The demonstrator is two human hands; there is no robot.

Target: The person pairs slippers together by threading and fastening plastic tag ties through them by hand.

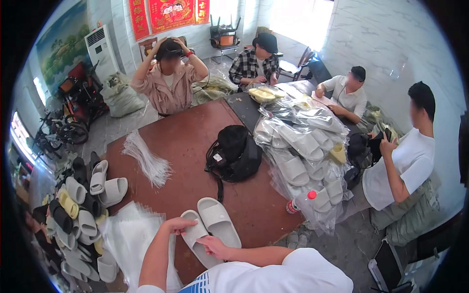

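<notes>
Two pale grey slippers (211,229) lie side by side on the red-brown surface (185,141), at the 6 o'clock edge nearest the wearer. The left hand (177,225) grips the near slipper at its 9 o'clock side, fingers curled over the rim. The right hand (213,245) presses on the same slipper from 5 o'clock, fingers bent; whether it clasps it cannot be told. Clear plastic bags (129,234) lie at 8 o'clock. A heap of loose slippers (80,205) sits at 9 o'clock. A black backpack (234,154) rests toward 12 o'clock, bagged slippers (303,151) at 2 o'clock.
</notes>
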